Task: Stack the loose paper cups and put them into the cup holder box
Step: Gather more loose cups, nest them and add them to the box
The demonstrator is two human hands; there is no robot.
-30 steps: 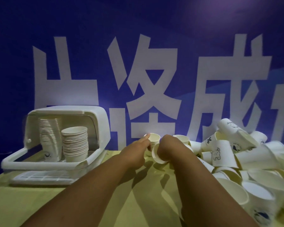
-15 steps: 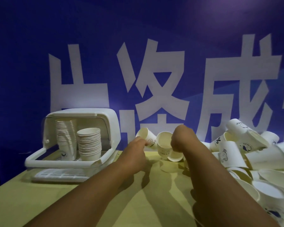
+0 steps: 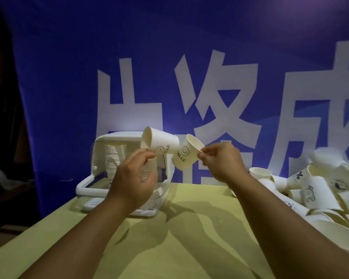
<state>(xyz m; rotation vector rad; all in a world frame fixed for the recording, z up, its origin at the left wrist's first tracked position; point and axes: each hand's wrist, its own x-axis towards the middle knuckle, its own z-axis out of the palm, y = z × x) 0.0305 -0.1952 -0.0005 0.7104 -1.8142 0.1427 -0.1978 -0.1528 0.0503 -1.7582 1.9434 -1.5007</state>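
Two bare arms reach out over a yellow table (image 3: pixel 189 228), and behind it hangs a big blue banner (image 3: pixel 89 67) with white signs on it. At the far left of the table sits the white box (image 3: pixel 101 178), lid up, with a tall stack (image 3: pixel 114 158) of cups standing inside; the left hand hides most of whatever else is in there. On the right side lies a big pile (image 3: pixel 314 190) of loose cups, tipped every which way, some with little drawings. The left hand (image 3: pixel 134 180) is up in front of the box, and its thumb and fingers are pinched on the rim of one cup (image 3: pixel 159 142). That cup is tipped on its side with its mouth to the left. The right hand (image 3: pixel 222 162) is just to the right, with its fingertips pinched on the rim of a second cup (image 3: pixel 186 153). This one has a smiley face and leans with its mouth up and to the right. Both cups are in the air, above the table, and their sides seem to touch in the middle.
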